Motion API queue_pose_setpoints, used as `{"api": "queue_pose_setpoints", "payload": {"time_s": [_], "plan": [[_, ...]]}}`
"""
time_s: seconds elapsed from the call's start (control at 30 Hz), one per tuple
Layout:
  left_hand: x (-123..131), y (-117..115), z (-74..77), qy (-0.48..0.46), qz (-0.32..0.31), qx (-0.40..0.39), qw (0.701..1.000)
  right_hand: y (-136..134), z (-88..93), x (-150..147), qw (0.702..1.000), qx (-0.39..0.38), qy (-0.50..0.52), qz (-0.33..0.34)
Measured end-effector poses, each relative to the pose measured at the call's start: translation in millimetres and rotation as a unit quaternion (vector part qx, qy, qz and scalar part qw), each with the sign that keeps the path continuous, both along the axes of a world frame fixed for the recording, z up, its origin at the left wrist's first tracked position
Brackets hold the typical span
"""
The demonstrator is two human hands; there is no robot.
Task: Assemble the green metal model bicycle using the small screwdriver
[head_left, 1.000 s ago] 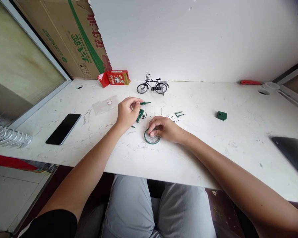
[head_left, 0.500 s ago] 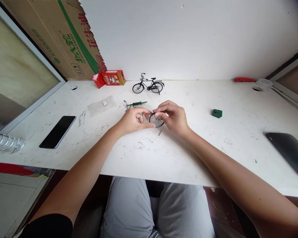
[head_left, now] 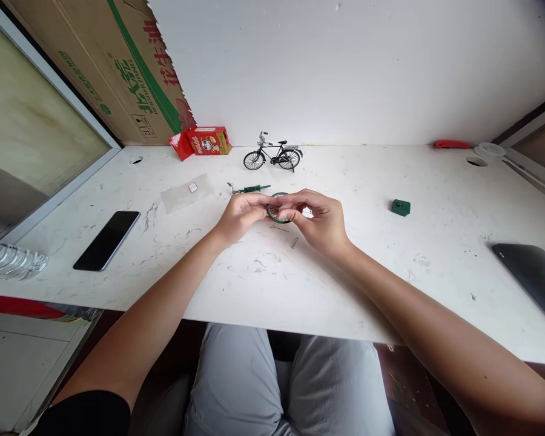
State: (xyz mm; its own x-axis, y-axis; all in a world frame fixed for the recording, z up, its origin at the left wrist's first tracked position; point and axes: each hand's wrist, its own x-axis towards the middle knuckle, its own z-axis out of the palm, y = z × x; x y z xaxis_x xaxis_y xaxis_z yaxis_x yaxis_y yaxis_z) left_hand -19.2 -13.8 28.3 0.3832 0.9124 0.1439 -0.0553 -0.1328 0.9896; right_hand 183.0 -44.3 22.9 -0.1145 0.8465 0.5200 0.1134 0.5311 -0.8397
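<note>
Between my two hands is a small green spoked toy bicycle wheel (head_left: 280, 221), partly covered by fingers. My left hand (head_left: 241, 217) pinches its left rim between thumb and fingers. From the other side, my right hand (head_left: 320, 218) grips the wheel, its thumb and forefinger lying over the spokes. Just behind my left hand lies a green toy bicycle frame (head_left: 254, 189) with silver handlebars, partly hidden. Thin metal pieces lie on the table below the wheel, among them a small pin (head_left: 295, 243).
An assembled black model bicycle (head_left: 272, 151) stands near the wall, right of a red box (head_left: 211, 141). A clear plastic bag (head_left: 187, 194) and a phone (head_left: 106, 240) lie left. On the right are a green block (head_left: 400, 207), a red object (head_left: 452, 144) and a black device (head_left: 529, 278).
The wheel has shifted slightly left and away from me, and its tilt has changed. My left fingers have closed in on the rim, while my right fingers now cover more of the spokes.
</note>
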Motion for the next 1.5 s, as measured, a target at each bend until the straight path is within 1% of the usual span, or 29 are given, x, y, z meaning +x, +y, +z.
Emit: {"api": "queue_pose_setpoints", "payload": {"time_s": [0.1, 0.23, 0.33, 0.4, 0.53, 0.73, 0.83, 0.97, 1.1, 1.27, 1.4, 1.5], "plan": [[0.4, 3.0, -5.1, 0.006, 0.025, 0.007, 1.000, 6.9, -6.5, 5.5, 0.999, -0.002, -0.020, -0.027], [0.1, 5.5, -9.2, 0.012, 0.027, 0.016, 0.999, 15.3, -13.3, 12.8, 0.994, 0.038, -0.084, -0.066], [-0.3, 5.8, -8.8, 0.008, 0.035, 0.014, 0.999, 18.0, -15.4, 14.7, 0.985, 0.071, -0.131, -0.083], [0.0, 6.2, -9.3, 0.006, 0.034, 0.007, 0.999, 18.4, -16.0, 14.1, 0.982, 0.080, -0.145, -0.091], [1.1, 8.8, -14.5, -0.008, 0.035, 0.008, 0.999, 18.9, -18.8, 12.2, 0.986, 0.058, -0.128, -0.089], [0.5, 12.6, -21.2, -0.010, 0.008, 0.040, 0.999, 21.2, -26.5, 10.3, 0.997, -0.008, -0.062, -0.034], [0.5, 13.3, -21.8, -0.012, 0.017, 0.041, 0.999, 21.9, -28.4, 9.4, 0.999, -0.027, -0.037, -0.021], [1.4, 12.4, -20.2, -0.015, 0.028, 0.040, 0.999, 20.5, -26.6, 8.4, 0.998, -0.027, -0.045, -0.024], [2.9, 9.6, -17.8, -0.001, 0.021, 0.041, 0.999, 17.6, -23.7, 6.7, 0.996, -0.006, -0.070, -0.050], [3.9, 5.9, -17.3, 0.006, 0.008, 0.056, 0.998, 16.2, -24.6, 5.0, 0.994, 0.012, -0.094, -0.060], [5.1, 4.4, -18.7, 0.007, 0.005, 0.056, 0.998, 14.9, -25.9, 3.5, 0.994, 0.011, -0.087, -0.067], [7.4, 2.9, -19.8, -0.003, 0.016, 0.050, 0.999, 13.3, -26.5, 2.0, 0.996, 0.000, -0.061, -0.063]]}}
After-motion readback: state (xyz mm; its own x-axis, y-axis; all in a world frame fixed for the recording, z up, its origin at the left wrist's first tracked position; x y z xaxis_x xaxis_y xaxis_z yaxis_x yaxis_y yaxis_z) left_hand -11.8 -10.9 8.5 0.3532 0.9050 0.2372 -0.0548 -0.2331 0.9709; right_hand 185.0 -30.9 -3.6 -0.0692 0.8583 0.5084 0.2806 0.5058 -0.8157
